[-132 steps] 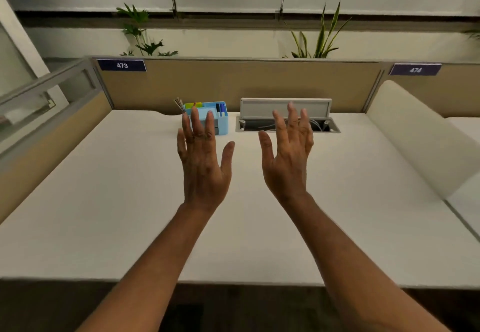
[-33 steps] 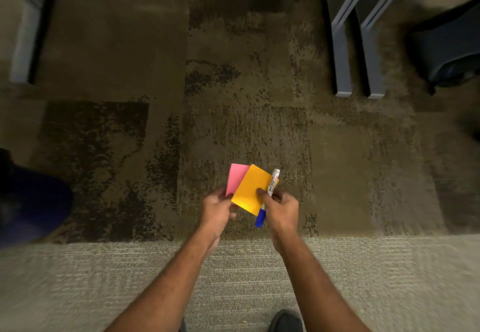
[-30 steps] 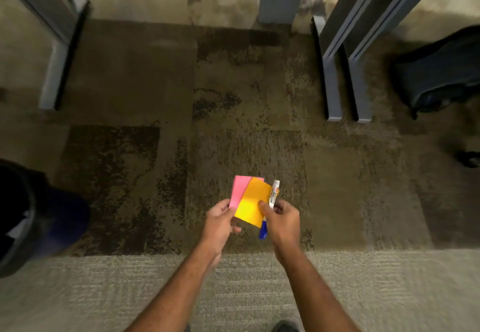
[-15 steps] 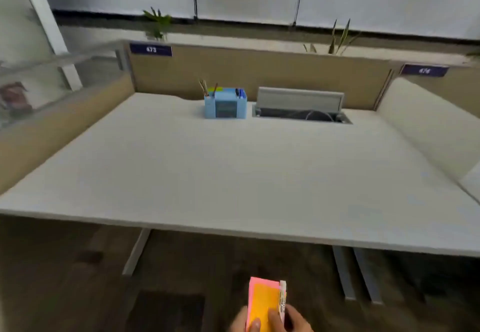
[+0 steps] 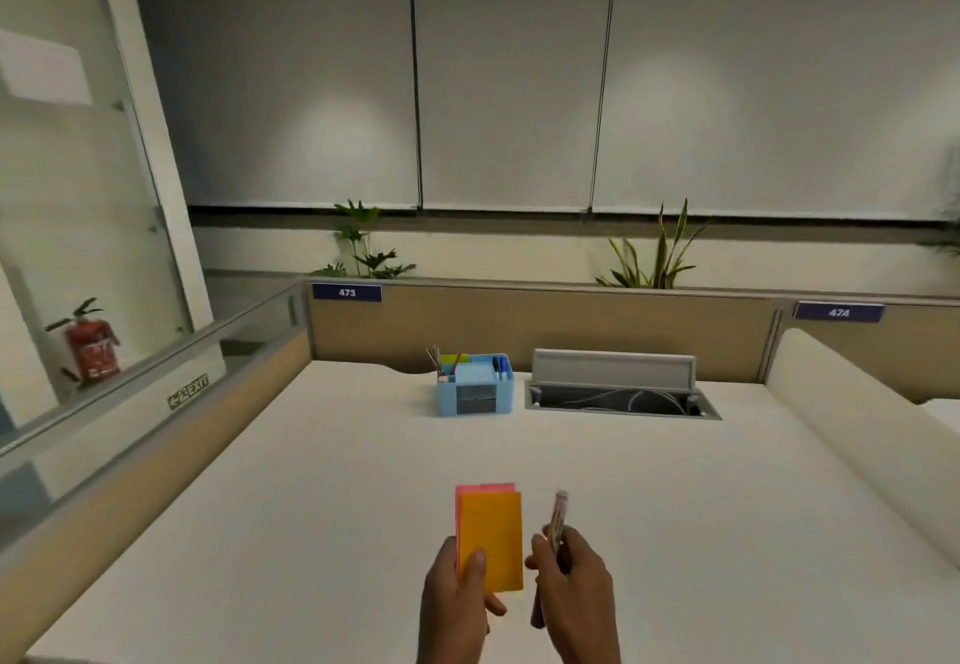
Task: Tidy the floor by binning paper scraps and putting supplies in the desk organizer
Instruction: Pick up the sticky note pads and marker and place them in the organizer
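Observation:
My left hand (image 5: 457,606) grips an orange sticky-note pad (image 5: 491,539) with a pink pad (image 5: 483,488) behind it, held upright over the near part of the white desk (image 5: 311,507). My right hand (image 5: 576,590) holds a marker (image 5: 557,523) just to the right of the pads. The light blue desk organizer (image 5: 474,387) stands at the back of the desk, with pens and notes inside. It is well beyond both hands.
An open cable tray (image 5: 621,398) with a raised lid lies right of the organizer. Tan partitions border the desk at the back and left, a white rounded divider (image 5: 857,429) at the right. A fire extinguisher (image 5: 93,344) stands far left behind glass.
The view rose from the carpet to the desk. The hands lifted the pads and marker above the desk; the marker has separated from the pads, which are in the left hand alone.

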Action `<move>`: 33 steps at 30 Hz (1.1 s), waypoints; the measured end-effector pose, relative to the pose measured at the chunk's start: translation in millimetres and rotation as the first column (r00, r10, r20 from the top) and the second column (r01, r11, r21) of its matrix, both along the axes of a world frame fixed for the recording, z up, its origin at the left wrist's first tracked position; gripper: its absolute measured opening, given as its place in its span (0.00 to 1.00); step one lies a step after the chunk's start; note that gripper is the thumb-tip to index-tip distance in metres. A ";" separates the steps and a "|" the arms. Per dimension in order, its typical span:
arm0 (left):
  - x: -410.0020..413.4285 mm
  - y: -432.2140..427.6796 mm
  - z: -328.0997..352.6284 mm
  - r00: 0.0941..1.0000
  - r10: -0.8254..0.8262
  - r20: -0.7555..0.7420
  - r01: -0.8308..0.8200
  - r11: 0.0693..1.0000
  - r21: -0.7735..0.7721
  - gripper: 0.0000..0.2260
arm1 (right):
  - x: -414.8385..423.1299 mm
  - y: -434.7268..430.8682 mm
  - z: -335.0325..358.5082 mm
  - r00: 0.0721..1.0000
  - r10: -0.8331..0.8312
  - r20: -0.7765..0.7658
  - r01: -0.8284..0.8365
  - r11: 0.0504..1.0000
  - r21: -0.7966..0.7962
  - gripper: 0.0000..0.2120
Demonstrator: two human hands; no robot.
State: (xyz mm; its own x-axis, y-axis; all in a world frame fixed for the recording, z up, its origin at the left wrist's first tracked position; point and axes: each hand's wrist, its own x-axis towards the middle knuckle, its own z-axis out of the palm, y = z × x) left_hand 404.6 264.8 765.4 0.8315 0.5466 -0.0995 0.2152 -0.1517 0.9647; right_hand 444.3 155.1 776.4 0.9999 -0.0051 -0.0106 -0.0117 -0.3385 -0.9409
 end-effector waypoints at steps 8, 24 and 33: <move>125.3 30.9 45.2 0.972 0.203 0.118 -0.204 0.979 -0.004 0.09 | 151.9 22.2 41.7 0.990 0.107 0.088 -0.110 0.993 0.034 0.30; 348.3 192.8 55.8 0.942 0.242 0.231 -0.268 0.960 0.086 0.07 | 387.2 116.7 51.5 0.916 0.246 -0.316 0.027 0.750 0.660 0.09; 444.8 271.6 26.7 0.948 0.203 0.244 -0.254 0.946 0.199 0.06 | 478.0 178.9 8.9 0.997 -0.073 0.003 0.073 0.997 0.009 0.12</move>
State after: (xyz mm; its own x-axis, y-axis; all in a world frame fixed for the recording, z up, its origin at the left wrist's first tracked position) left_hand 849.3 536.3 792.1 0.6685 0.7111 0.2177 0.0584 -0.3420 0.9379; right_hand 922.3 334.0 785.3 0.9969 -0.0782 -0.0079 -0.0333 -0.3283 -0.9440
